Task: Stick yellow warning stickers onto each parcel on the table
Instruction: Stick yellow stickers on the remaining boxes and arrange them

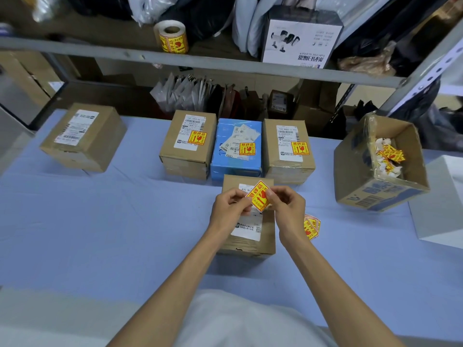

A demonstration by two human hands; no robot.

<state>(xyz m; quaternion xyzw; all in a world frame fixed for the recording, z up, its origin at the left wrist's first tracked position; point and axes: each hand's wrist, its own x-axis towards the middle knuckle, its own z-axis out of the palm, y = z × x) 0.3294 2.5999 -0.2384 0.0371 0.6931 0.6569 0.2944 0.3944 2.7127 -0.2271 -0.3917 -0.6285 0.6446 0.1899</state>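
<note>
Two hands pinch one sticker (259, 196): left hand (231, 204) at left corner, right hand (285, 205) at right corner, over parcel (250, 242) on tabletop (100, 221). Sticker stack (311, 226) at 3 o'clock, just beside parcel. Stickered parcels (225, 161), three in row, 12 o'clock. Lone parcel (84, 136) 10 o'clock. Open box (363, 186) 2 o'clock.

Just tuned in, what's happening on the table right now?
A person pinches a yellow sticker between the left hand and right hand, over the near parcel, which shows none yet. Behind it, the left brown parcel, blue parcel and right brown parcel already carry stickers. The far-left parcel has none. Spare stickers lie by the right wrist.
</note>
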